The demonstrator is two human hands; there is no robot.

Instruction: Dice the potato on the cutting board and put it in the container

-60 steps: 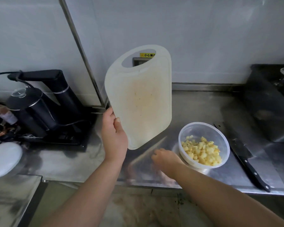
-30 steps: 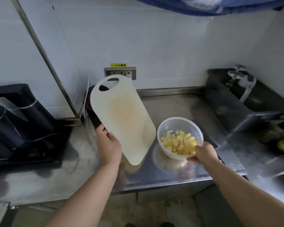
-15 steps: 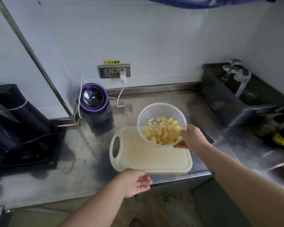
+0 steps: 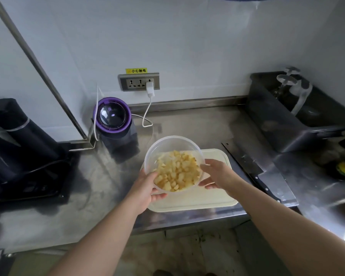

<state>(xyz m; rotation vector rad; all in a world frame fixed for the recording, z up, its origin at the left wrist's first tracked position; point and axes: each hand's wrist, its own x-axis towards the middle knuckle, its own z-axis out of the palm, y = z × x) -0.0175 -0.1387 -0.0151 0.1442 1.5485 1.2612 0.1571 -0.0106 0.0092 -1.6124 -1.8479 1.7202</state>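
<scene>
Low at frame centre, left hand [image 4: 145, 188] and right hand [image 4: 217, 176] both grasp the clear container [image 4: 171, 146], heaped with pale yellow diced potato [image 4: 177, 172], over the white cutting board [image 4: 207, 198]. Right of the board lies a knife [image 4: 247, 162]; farther back, towards the upper left, stands a purple-rimmed appliance [image 4: 113, 118].

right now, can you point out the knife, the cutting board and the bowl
knife [image 4: 265, 188], head view, on the black handle
cutting board [image 4: 203, 200], head view, on the bare near part
bowl [image 4: 167, 145], head view, on the clear far wall above the potato
</scene>
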